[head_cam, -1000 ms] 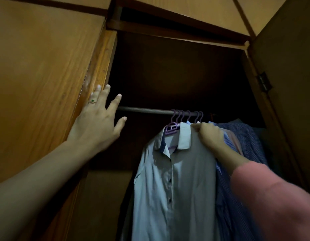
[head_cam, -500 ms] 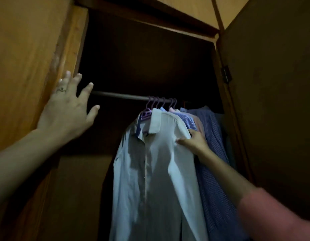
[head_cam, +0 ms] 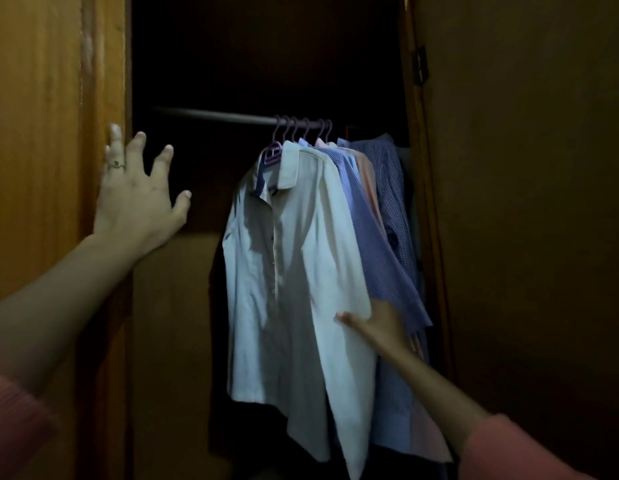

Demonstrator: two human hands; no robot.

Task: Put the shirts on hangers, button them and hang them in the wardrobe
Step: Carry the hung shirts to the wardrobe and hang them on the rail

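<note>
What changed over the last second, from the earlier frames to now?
The right hand let go of the white shirt's collar area and slid down to its sleeve hem, fingers now loose against the fabric. The left hand stayed spread open at the wardrobe door edge; the shirts stayed hanging on the rail.

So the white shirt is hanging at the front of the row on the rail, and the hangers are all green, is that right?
Not quite. The white shirt does hang at the front of the row on the rail, but the hangers are purple, not green. The head view shows their purple hooks over the rail.
</note>
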